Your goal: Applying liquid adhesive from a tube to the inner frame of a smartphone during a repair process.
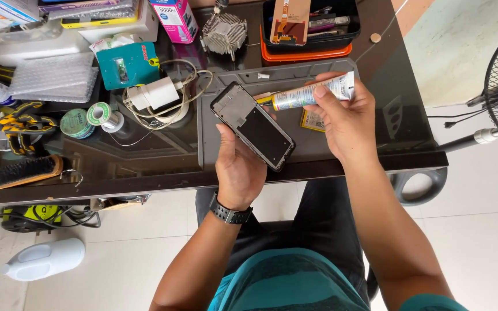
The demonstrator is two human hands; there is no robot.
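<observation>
A cluttered dark worktop [145,173] is carrying a grey repair mat [329,147]. Over it, the left hand [238,167] is gripping a phone frame [253,125] (screenless), the right hand [347,118] is pinching an adhesive tube [312,93]; gluing looks barely begun.

Solder spool [102,114], white charger [155,93], brush [25,171], perhaps a heatsink [225,33].

1. A black phone frame [253,125] is showing a grey inner plate.
2. A white glue tube [312,94] is showing a yellow nozzle.
3. At eleven o'clock, a teal card [127,64] is lying.
4. At twelve o'clock, an orange tray [306,55] is sitting.
</observation>
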